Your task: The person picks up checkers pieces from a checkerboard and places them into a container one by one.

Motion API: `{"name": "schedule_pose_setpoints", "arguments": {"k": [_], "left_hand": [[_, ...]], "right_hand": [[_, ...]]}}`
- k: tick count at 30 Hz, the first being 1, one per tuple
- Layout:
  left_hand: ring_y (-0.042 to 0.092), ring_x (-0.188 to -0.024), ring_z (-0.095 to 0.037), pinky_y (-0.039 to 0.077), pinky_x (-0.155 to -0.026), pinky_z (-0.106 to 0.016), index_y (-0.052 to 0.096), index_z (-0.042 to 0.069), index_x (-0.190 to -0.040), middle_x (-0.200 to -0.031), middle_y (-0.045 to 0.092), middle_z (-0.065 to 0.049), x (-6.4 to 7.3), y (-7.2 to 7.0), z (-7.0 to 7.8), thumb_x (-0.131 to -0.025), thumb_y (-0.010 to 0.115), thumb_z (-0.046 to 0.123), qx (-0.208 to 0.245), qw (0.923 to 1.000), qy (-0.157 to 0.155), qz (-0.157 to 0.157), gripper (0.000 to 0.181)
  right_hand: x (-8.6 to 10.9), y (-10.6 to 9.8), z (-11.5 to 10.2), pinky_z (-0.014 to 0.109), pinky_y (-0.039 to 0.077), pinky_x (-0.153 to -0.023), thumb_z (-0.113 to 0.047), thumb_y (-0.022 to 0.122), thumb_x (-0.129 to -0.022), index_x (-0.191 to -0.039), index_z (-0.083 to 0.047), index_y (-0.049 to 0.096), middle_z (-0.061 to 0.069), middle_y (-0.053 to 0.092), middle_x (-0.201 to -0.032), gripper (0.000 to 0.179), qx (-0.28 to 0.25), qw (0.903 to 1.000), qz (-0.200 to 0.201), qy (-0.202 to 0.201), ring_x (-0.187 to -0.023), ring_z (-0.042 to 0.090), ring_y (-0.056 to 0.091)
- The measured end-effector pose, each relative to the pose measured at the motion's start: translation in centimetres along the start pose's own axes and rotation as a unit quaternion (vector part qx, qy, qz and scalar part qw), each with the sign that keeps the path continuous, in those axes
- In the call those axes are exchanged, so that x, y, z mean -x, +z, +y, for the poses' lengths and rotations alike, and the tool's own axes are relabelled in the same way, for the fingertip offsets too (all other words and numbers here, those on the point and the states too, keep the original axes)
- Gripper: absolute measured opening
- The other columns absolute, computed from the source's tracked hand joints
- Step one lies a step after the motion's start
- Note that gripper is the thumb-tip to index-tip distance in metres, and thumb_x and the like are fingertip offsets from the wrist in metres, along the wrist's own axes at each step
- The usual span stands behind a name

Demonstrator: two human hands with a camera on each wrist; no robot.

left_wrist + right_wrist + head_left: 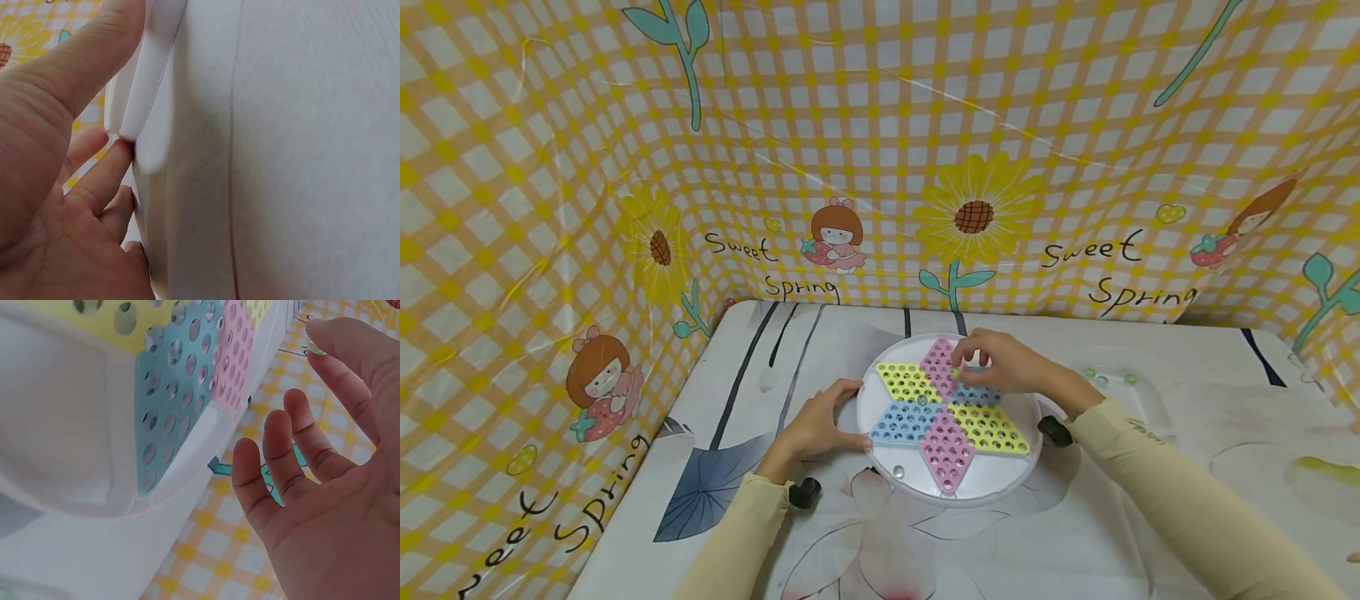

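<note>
A round white Chinese checkers board (895, 354) with a pink, yellow and blue star of holes lies on the table. My left hand (815, 427) rests at its left rim, thumb and fingers spread, the fingertips touching the edge in the left wrist view. Over the far pink and blue points, my right hand (1006, 363) pinches a small greenish marble (314, 346) between thumb and index finger; its other fingers are loosely bent. One clear marble (922, 400) sits near the star's centre. Another marble (898, 472) lies on the white margin at the near left.
Right of the board stands a clear plastic tray (1150, 408) with several green and clear marbles (1131, 378). A flower-printed cloth (880, 542) covers the table. Behind it and to the left rises a checked yellow curtain (880, 108).
</note>
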State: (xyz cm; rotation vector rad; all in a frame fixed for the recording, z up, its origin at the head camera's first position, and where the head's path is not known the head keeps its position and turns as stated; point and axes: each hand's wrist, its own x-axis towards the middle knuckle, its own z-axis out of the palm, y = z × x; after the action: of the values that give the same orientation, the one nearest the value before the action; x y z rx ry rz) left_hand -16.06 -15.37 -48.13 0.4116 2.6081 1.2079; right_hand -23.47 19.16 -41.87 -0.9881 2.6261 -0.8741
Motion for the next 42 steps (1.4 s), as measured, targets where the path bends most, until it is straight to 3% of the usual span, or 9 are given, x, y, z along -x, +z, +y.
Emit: {"name": "schedule_pose_setpoints", "arguments": {"k": [8, 16, 30, 42], "left_hand": [[0.032, -0.151, -0.031, 0.007, -0.128, -0.053, 0.048, 0.015, -0.15, -0.157, 0.048, -0.006, -0.1, 0.1, 0.0, -0.071, 0.096, 0.029, -0.001, 1.0, -0.004, -0.001, 0.093], [0.034, -0.151, -0.031, 0.007, -0.128, -0.052, 0.048, 0.014, -0.149, -0.157, 0.048, -0.007, -0.2, 0.2, 0.0, -0.071, 0.097, 0.027, 0.002, 1.0, -0.002, -0.001, 0.093], [0.034, -0.15, -0.032, 0.008, -0.128, -0.053, 0.049, 0.016, -0.149, -0.158, 0.047, -0.007, 0.0, 0.3, -0.2, -0.07, 0.097, 0.028, 0.008, 0.9999, -0.01, 0.004, 0.093], [0.033, -0.151, -0.034, 0.009, -0.127, -0.055, 0.05, 0.017, -0.148, -0.158, 0.047, -0.007, 0.0, 0.3, 0.1, -0.069, 0.098, 0.027, 0.011, 0.9998, -0.011, 0.009, 0.093]], "right_hand": [[1.2, -1.0, 0.5, 0.038, 0.053, -0.076, -0.015, 0.079, -0.091, -0.105, -0.019, 0.073, 0.003, 0.063, -0.1, 0.015, 0.012, 0.999, 0.042, 0.006, -0.09, 0.022, 0.058], [2.6, -2.2, 1.0, 0.032, 0.051, -0.068, -0.014, 0.08, -0.091, -0.105, -0.018, 0.072, 0.003, 0.067, -0.104, 0.017, 0.009, 0.9957, 0.092, -0.008, -0.085, 0.02, 0.054], [6.0, -4.4, 1.2, 0.029, 0.053, -0.071, -0.015, 0.079, -0.091, -0.107, -0.014, 0.072, 0.006, 0.068, -0.107, 0.017, 0.009, 0.9883, 0.146, 0.042, -0.088, 0.025, 0.057], [10.4, -6.3, 3.3, 0.021, 0.051, -0.068, -0.017, 0.08, -0.091, -0.105, -0.015, 0.072, 0.002, 0.065, -0.105, 0.016, 0.021, 0.9778, 0.194, 0.077, -0.087, 0.023, 0.055]]}}
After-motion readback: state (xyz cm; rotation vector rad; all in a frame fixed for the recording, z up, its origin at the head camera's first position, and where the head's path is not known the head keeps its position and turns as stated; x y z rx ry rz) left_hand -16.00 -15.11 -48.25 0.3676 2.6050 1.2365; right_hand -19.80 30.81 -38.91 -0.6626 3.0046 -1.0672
